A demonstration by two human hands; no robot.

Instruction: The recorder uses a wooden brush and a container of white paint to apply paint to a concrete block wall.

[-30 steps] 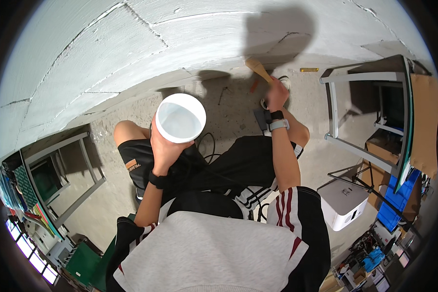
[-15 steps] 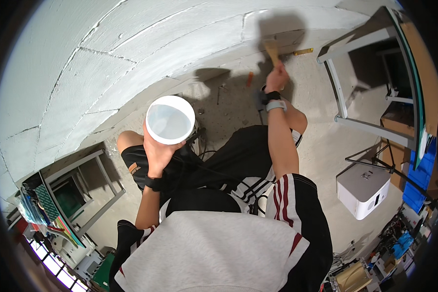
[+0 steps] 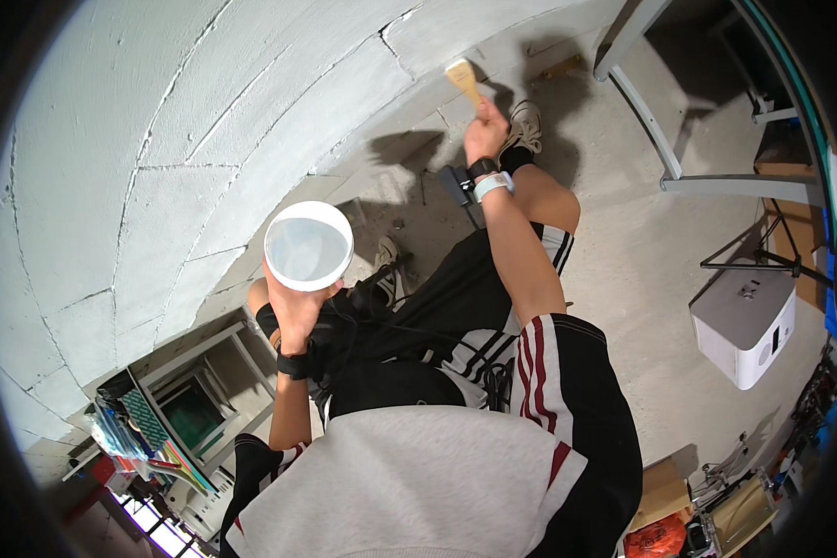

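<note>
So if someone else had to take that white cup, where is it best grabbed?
Around the side wall of the white cup, from below, as the left hand holds it. It stands upright with its round mouth open upward, so a grip over the rim would likely reach inside.

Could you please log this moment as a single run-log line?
left hand: holds white cup | right hand: holds brush against block wall

The left hand (image 3: 295,302) grips a round white bucket (image 3: 308,245) from below, its opening facing up. The right hand (image 3: 484,130) is closed around a wooden-handled brush (image 3: 462,78), whose bristles touch the whitewashed block wall (image 3: 158,139) near its foot. A white box (image 3: 744,325) stands on the concrete floor (image 3: 642,279) toward the right edge.
</note>
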